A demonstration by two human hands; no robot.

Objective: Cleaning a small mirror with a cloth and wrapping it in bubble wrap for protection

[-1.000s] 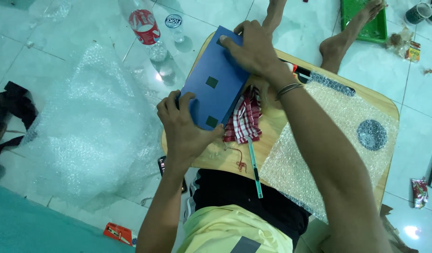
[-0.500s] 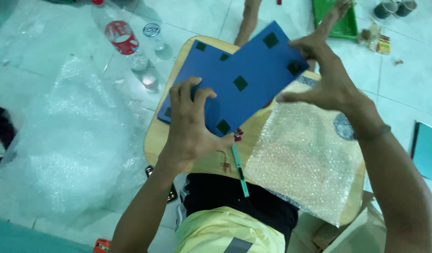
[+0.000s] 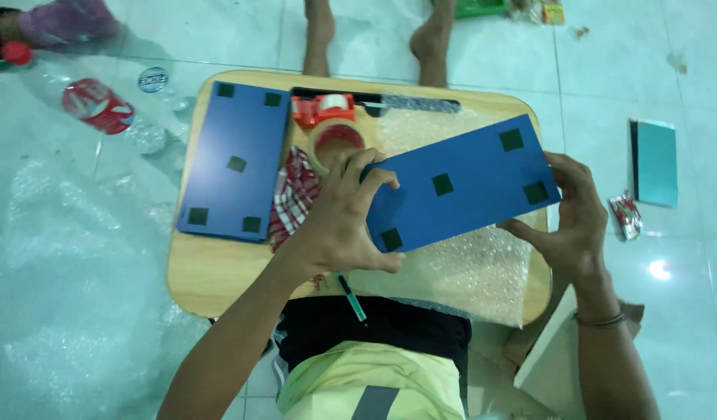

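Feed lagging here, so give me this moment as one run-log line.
left hand: grips blue panel | right hand: grips its other end | panel: above bubble wrap | second blue panel: flat on table

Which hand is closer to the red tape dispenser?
Left. The left hand grips the blue panel just below the red tape dispenser; the right hand holds the panel's far end, farther from it.
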